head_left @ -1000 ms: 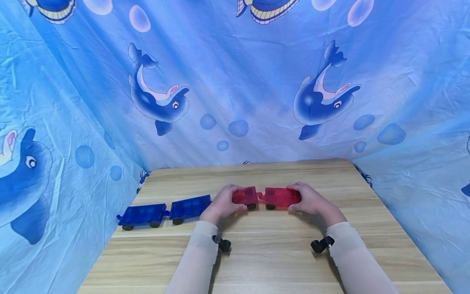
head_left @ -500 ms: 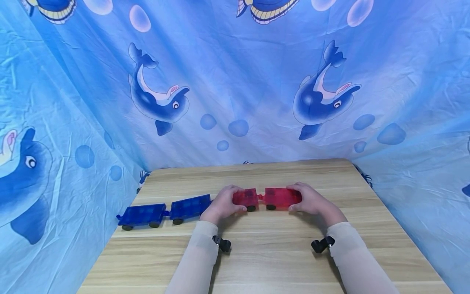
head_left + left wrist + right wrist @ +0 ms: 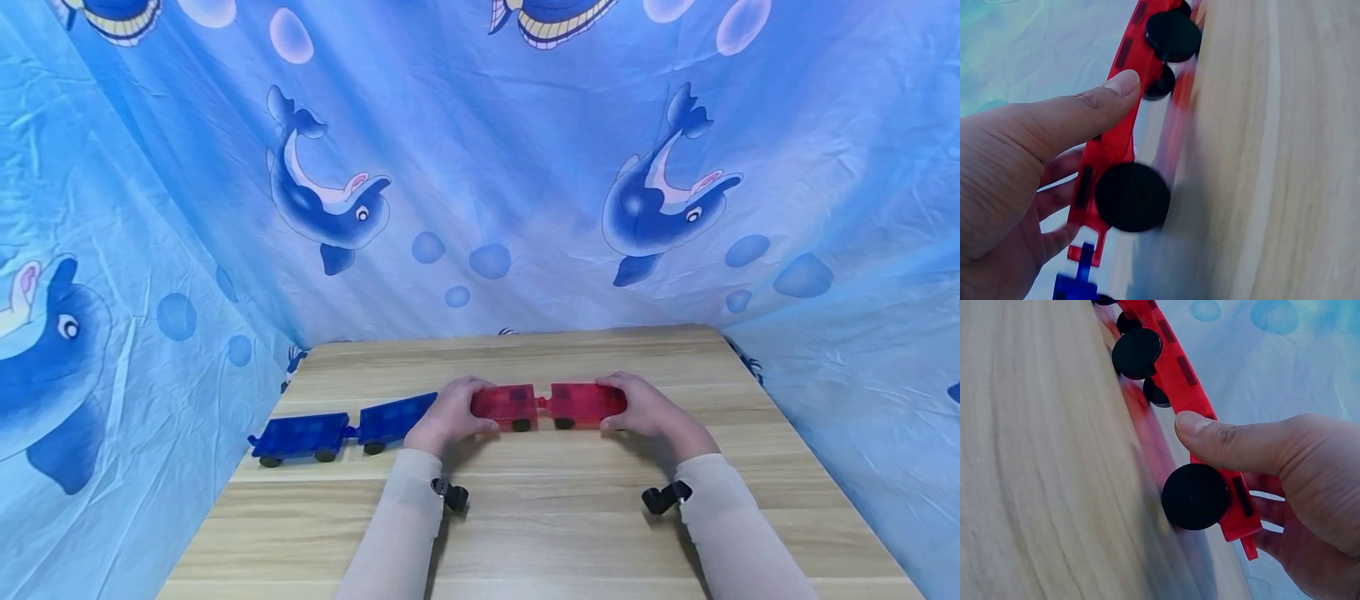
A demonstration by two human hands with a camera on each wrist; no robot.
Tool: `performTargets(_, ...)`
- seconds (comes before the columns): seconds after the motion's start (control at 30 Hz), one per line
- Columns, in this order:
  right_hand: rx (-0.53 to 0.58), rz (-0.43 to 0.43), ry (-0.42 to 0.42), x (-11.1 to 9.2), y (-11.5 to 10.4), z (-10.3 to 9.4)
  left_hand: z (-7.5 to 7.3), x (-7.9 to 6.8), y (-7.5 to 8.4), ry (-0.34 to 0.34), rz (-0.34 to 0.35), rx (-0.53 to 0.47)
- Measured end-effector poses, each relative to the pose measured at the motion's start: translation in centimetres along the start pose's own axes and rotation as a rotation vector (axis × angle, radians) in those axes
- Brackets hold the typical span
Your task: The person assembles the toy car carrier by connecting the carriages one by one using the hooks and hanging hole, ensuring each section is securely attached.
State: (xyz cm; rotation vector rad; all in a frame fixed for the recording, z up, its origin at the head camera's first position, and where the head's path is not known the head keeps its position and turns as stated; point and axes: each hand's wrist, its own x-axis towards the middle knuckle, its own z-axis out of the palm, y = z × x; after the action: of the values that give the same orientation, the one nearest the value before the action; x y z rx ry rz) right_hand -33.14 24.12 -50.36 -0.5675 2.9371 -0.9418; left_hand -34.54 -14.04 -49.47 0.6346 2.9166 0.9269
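Observation:
Two translucent red toy train cars stand end to end on the wooden table in the head view. My left hand (image 3: 450, 410) grips the left red car (image 3: 506, 405), thumb on the near side and fingers behind. My right hand (image 3: 647, 410) holds the right red car (image 3: 585, 405) the same way at its outer end. Between them a small red coupling (image 3: 542, 403) bridges the gap. Black wheels (image 3: 1133, 197) show below the left car. In the left wrist view, a blue hook (image 3: 1086, 253) meets that car's rear red loop (image 3: 1099, 247).
Two blue train cars stand to the left, the outer one (image 3: 303, 437) coupled to the inner one (image 3: 393, 419), which angles toward my left hand and is partly hidden by it. A dolphin-print curtain (image 3: 480, 183) surrounds the wooden table (image 3: 540, 517) at the back and sides.
The left red car's tilted front end has levelled and the red cars now line up at the coupling. The red and blue cars have shifted slightly right, my right hand with them.

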Motion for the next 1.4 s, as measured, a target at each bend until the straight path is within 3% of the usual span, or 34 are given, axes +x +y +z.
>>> performTargets(0.3, -0.024, 0.014, 0.004, -0.5, 1.1, -0.9, -0.5, -0.1, -0.8, 0.003, 0.023, 0.084)
performTargets(0.7, 0.003, 0.055, -0.006, -1.5, 1.7, -2.5, -0.8, -0.1, -2.2, 0.006, 0.029, 0.037)
performTargets(1.4, 0.049, 0.138, -0.026, -2.2, 2.8, -3.5, -0.8, -0.2, -2.3, -0.010, 0.026, -0.008)
